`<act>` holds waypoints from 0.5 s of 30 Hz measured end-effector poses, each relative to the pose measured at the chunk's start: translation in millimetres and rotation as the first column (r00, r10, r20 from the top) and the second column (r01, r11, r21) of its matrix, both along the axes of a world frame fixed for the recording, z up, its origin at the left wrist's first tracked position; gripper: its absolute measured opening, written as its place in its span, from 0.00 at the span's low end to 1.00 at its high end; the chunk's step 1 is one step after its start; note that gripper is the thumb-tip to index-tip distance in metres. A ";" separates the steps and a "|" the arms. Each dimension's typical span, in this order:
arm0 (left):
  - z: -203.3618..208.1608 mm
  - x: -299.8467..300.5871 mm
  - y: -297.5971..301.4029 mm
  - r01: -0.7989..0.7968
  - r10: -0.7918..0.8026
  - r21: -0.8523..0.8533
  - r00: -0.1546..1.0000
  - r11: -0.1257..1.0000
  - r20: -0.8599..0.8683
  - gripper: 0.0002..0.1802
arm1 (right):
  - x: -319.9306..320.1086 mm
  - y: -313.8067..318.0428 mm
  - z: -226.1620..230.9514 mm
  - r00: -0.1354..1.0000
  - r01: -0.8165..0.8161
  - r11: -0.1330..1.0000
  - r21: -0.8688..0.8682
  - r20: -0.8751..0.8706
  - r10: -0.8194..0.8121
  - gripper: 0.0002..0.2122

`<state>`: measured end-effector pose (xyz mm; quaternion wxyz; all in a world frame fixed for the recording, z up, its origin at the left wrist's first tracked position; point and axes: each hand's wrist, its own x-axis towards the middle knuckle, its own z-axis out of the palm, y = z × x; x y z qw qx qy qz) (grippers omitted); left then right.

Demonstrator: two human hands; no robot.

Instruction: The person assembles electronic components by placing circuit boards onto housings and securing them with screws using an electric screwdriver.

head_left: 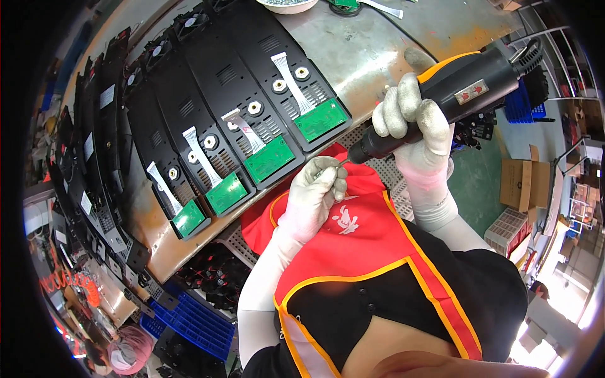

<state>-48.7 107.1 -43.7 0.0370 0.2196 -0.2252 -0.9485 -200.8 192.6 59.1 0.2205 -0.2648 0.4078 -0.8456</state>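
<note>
In my right hand [413, 120] is a black electric screwdriver [450, 104] with an orange stripe, its gloved fingers wrapped round the body. The tool points down and left toward my left hand [318, 189]. That hand, also gloved, is pinched closed at the end of the thin driver bit [344, 163]. Whether a small part sits between those fingertips is hidden. Left of both hands, black housing panels lie side by side on the metal table. The nearest panel [255, 47] carries a green circuit board [321, 121] with a white ribbon cable [292, 82] and brass-coloured round fittings [302, 74].
More panels [116, 113] stand in a row at the far left. A white bowl [287, 5] of small parts is at the table's [372, 60] back. Below the table edge are blue crates [198, 324]; a cardboard box [520, 183] stands right. Another person's pink cap [130, 349] shows lower left.
</note>
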 end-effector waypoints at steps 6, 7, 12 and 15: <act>-2.2 -0.1 0.6 0.002 -0.002 0.090 1.000 0.996 -0.005 0.09 | -4.4 -0.7 -3.8 0.998 -0.058 0.997 -0.051 -0.042 0.055 0.23; -2.2 -0.4 0.8 0.003 -0.002 0.089 1.000 0.996 -0.004 0.09 | -3.9 -0.6 -3.5 0.998 -0.057 0.997 -0.051 -0.042 0.055 0.23; -4.6 -2.6 2.3 0.019 -0.021 0.063 1.000 0.998 0.023 0.10 | -2.1 -2.7 -6.9 1.000 -0.013 1.000 -0.018 -0.009 0.013 0.27; -4.5 -4.2 1.9 0.020 -0.021 0.029 0.999 0.999 0.042 0.10 | -4.5 -1.7 -7.7 0.999 -0.010 1.000 -0.002 -0.033 0.009 0.28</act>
